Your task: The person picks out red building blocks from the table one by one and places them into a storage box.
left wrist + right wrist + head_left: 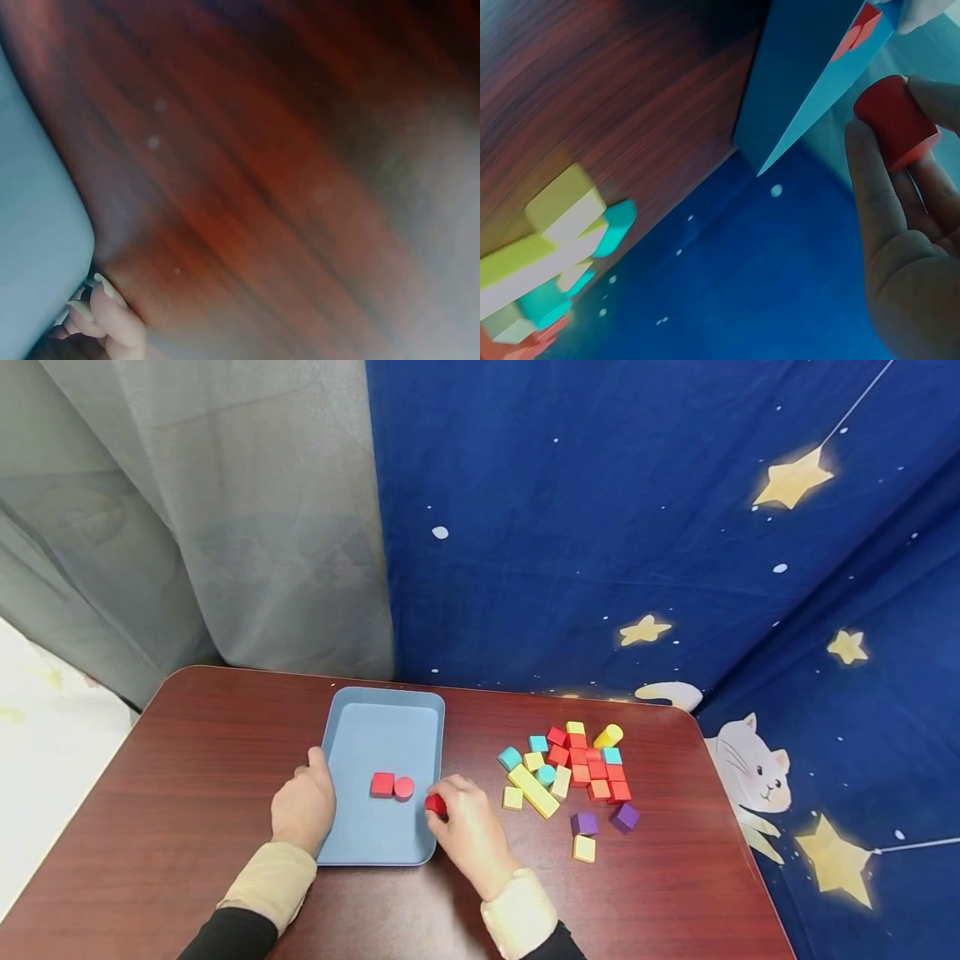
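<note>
My right hand (pixel 471 828) pinches a red cylinder block (pixel 897 122) between thumb and fingers, over the right rim of the blue-grey tray (pixel 386 739). Inside the tray lie a red cube-like block (pixel 382 785) and, right beside it, a red round block (pixel 404 788). At the tray's left side my left hand (pixel 303 806) grips the edge, thumb along the rim. In the left wrist view its curled fingers (pixel 116 311) show at the tray's edge, partly hidden by it.
Right of the tray, loose blocks spread over the brown table (pixel 667 877): a cluster of red blocks (pixel 581 775), a long yellow block (pixel 533 791), teal cylinders, an upright-leaning yellow cylinder (pixel 608 736) and two purple cubes (pixel 585 824). A blue curtain (pixel 525 527) hangs behind.
</note>
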`<action>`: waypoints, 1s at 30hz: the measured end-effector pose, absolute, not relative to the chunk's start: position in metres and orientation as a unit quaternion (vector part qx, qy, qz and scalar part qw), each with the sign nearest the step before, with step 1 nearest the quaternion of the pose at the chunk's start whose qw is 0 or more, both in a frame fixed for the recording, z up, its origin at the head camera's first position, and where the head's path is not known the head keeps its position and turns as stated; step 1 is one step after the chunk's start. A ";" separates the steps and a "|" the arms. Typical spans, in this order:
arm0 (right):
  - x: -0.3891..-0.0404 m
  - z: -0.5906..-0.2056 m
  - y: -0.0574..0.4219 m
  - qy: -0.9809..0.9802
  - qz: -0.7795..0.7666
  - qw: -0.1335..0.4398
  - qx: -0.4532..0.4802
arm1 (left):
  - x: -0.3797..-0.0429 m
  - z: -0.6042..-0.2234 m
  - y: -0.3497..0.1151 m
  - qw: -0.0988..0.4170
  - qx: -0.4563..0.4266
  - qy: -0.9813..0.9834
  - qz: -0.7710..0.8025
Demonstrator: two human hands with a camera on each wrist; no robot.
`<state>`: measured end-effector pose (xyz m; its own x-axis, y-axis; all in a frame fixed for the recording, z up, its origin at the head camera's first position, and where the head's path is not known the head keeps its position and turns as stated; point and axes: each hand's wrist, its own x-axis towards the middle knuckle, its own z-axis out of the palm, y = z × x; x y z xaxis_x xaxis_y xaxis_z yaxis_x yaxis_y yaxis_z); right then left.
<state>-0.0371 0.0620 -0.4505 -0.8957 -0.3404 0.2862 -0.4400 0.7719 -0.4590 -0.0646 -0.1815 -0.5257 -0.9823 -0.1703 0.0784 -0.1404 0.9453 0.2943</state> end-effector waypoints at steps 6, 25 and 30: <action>-0.033 -0.453 0.048 -0.934 0.255 0.094 0.233 | -0.064 -0.525 -0.179 0.068 0.079 -0.985 -0.139; -0.023 -0.485 0.021 -0.956 0.167 0.070 0.230 | -0.064 -0.524 -0.180 0.050 0.083 -0.985 -0.144; -0.023 -0.490 0.017 -0.956 0.148 0.083 0.241 | -0.065 -0.525 -0.181 0.049 0.081 -0.985 -0.142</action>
<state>-0.0231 0.0173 -0.4903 -0.8700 -0.4363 0.2298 -0.4853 0.8400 -0.2427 -0.0646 -0.1807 -0.5249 -0.9822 -0.1728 0.0738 -0.1449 0.9466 0.2881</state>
